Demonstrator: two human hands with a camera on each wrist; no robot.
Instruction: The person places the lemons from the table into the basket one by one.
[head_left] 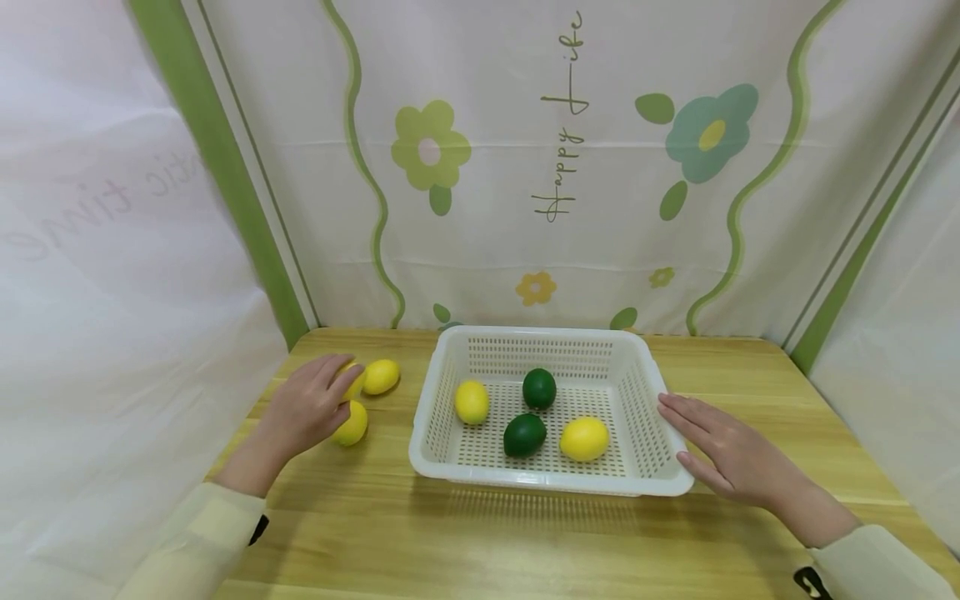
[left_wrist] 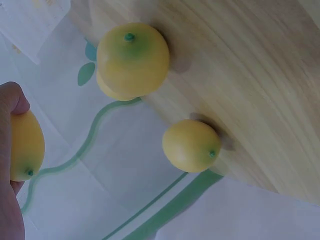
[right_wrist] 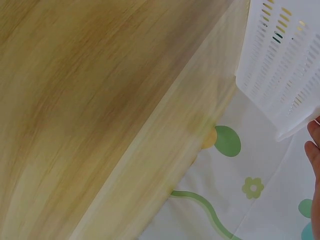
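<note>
White rectangular slotted-plastic basket (head_left: 551, 482) on the yellowish wood-grain bench (head_left: 375, 542), between its left and right edges, set toward the far edge. Probably light, thin-walled, slightly flexible, liable to skid under a push; best taken by the rolled rim, at both short sides. Along the rim facing the bench's right edge, a wide right grip (head_left: 731, 454), straight-fingered, not wrapped round. Toward the bench's far-left corner, a left grip (head_left: 303, 404) curled round one smooth oval yellow lemon (left_wrist: 27, 145). Likely light and firm, a little slick, quick to roll; safest held across the fat middle, clear of the pointed ends. Just beside that grip, loose yellow lemons (head_left: 380, 377), partly hidden. Inside the basket, two more yellow lemons (head_left: 585, 439) and two glossy dark-green egg-shaped fruits (head_left: 525, 436), all apparently just as ready to roll.
</note>
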